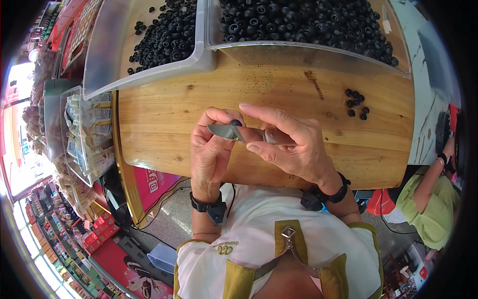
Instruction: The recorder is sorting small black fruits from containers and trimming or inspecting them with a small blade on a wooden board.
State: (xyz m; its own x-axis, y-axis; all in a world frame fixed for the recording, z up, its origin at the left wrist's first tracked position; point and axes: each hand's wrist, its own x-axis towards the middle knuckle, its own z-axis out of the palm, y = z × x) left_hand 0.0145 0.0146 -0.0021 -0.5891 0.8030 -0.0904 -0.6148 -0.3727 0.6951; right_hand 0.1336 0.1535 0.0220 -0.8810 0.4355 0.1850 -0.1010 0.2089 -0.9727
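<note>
Between the fingertips of my left hand (213, 149) sits a small round black plastic-looking part (235, 122), pinched near the table's front edge. My right hand (304, 144) grips a short knife (251, 134) by its handle. The knife's curved blade (220, 130) points left, lies across my left fingers and touches or nearly touches the black part. My right index finger stretches out above the handle. The blade hides the lower side of the black part.
Ahead on the wooden table (164, 114) stand two translucent bins: a left bin (144, 82) and a right bin (308, 51), both holding many black parts. Several loose black parts (352, 103) lie at the right. A clear box (82, 144) of packages stands left. Another person (433, 204) is at the far right.
</note>
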